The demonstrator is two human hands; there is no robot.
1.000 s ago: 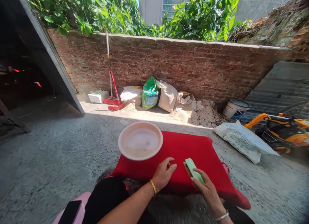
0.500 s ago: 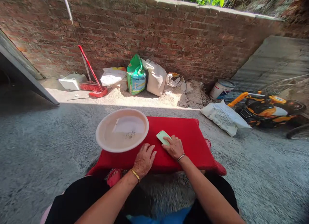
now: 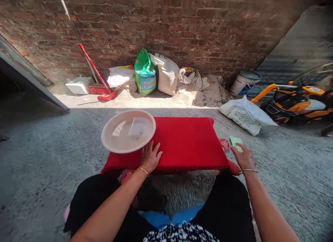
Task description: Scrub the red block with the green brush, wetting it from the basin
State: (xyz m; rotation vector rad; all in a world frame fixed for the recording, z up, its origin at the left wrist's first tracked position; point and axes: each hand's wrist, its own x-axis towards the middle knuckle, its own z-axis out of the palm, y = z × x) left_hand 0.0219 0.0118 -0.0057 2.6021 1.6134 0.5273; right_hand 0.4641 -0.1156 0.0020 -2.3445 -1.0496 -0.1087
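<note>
My right hand (image 3: 246,159) grips a pale green phone (image 3: 236,143) to the right of the low table draped in red cloth (image 3: 187,141). Fingers spread, my left hand (image 3: 151,156) rests on the cloth close against the near rim of a wide, pale basin (image 3: 109,144). The basin stands on the left end of the red cloth and holds water with a bright reflection. Small dark specks (image 3: 136,135) show in the basin.
Against the brick wall (image 3: 109,30) stand a red dustpan (image 3: 107,96), a green bag (image 3: 145,75), a white sack (image 3: 166,75) and a bucket (image 3: 244,83). To the right lie another white sack (image 3: 247,113) and a yellow-black toy vehicle (image 3: 293,105). Pink slippers (image 3: 224,144) are beside the table.
My right hand has lifted the phone off the red cloth and carried it right, past the table's edge. My left hand has moved slightly left, nearer the basin. The view has tipped downward.
</note>
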